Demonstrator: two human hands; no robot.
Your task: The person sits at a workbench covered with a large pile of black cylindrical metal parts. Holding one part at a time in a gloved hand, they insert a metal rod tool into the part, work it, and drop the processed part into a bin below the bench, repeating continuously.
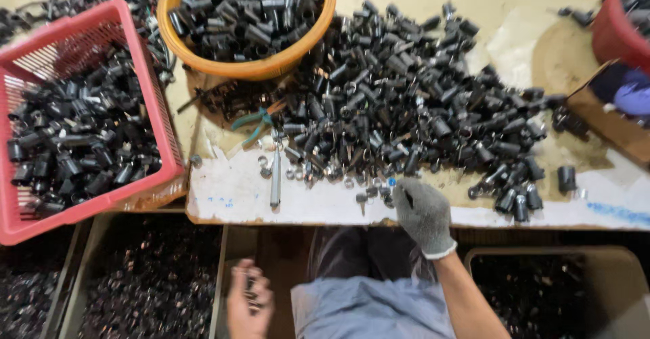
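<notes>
Grey-gloved right hand (423,212) pinches small black parts (379,191) at the table edge (230,197); bare left hand (249,302) grips a dark piece (252,291).

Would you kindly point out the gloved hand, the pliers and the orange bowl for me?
Right hand (423,214), head view, back of the grey glove.
Pliers (256,121), head view, teal handles.
Orange bowl (237,67), head view, front rim.
</notes>
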